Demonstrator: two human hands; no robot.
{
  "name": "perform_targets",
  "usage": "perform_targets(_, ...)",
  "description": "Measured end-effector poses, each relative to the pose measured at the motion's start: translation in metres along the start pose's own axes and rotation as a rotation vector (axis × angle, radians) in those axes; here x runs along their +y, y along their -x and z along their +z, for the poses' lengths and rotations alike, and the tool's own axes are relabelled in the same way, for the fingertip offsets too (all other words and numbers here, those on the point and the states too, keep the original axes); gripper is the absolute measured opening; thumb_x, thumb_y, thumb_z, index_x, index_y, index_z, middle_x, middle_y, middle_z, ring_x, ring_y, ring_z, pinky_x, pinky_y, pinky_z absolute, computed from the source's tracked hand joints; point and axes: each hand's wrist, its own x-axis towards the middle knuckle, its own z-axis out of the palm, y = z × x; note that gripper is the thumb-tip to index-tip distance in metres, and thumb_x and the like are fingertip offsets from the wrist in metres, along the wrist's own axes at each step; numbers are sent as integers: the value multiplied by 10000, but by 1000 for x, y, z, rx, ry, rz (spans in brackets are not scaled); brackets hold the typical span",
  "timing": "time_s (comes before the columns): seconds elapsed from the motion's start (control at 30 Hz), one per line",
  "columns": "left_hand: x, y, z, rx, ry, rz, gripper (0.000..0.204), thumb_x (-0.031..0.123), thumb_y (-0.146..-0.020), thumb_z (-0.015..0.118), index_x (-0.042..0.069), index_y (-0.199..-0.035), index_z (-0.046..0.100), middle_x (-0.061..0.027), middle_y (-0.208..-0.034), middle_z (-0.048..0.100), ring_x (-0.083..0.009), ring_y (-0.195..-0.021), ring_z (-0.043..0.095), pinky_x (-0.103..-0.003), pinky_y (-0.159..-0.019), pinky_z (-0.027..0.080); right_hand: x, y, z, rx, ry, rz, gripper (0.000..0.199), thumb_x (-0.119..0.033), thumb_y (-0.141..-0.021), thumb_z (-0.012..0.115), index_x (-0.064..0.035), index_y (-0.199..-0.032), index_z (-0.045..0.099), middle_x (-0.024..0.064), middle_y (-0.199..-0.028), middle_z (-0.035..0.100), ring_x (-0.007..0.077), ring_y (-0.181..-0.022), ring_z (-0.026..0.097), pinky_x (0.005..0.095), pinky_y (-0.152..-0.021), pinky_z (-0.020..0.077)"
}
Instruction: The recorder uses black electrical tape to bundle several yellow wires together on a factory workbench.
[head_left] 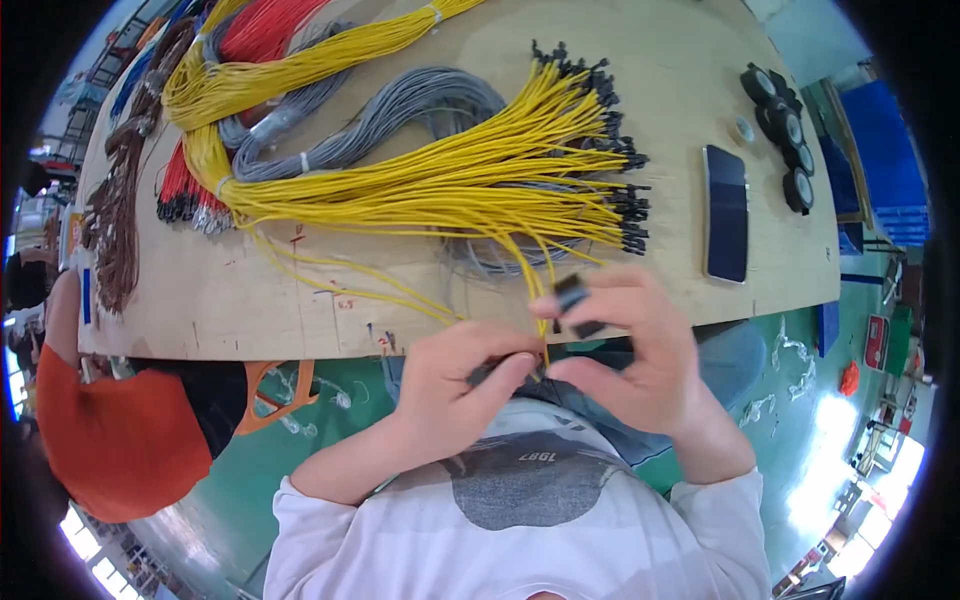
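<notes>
At the table's front edge my left hand point(462, 372) is closed, thumb and forefinger pinching a few yellow wires point(541, 330) that run down from the big bundle. Close beside it, my right hand point(640, 350) curls its fingers round a black thing point(570, 292), blurred by motion, which looks like a roll of black tape. Its thumb comes near the same wires. Beyond both hands the bundle of yellow wires point(430, 185) fans out to the right, with black connectors point(632, 215) on the ends. Two loose yellow wires point(375, 275) trail toward my left hand.
Grey wires point(385, 115), red wires point(275, 28) and brown wires point(122, 200) lie in bundles on the table's left side. A phone point(726, 213) and several rolls of black tape point(797, 188) are at the right. A person in an orange sleeve point(125, 440) sits at the left.
</notes>
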Motion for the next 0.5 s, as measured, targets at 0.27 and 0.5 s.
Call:
perform_targets(0.27, 1, 20, -28, 89, 375, -402, 246, 114, -913, 447, -19, -1111, 507, -118, -998, 605, -139, -853, 594, -264, -752, 484, 13, -32, 28, -273, 22, 36, 176, -58, -673, 661, -77, -818, 563, 48, -693, 540, 235, -686, 505, 341, -693, 355)
perform_targets(0.5, -6, 10, -39, 26, 1204, -597, 561, 406, -937, 307, 36, -1349, 221, -172, -1258, 434, -248, -1154, 422, -382, -1002, 306, 5, -44, 30, -330, 112, 3, 237, -19, -652, 662, -96, -870, 609, 22, -710, 536, 206, -713, 505, 344, -733, 358)
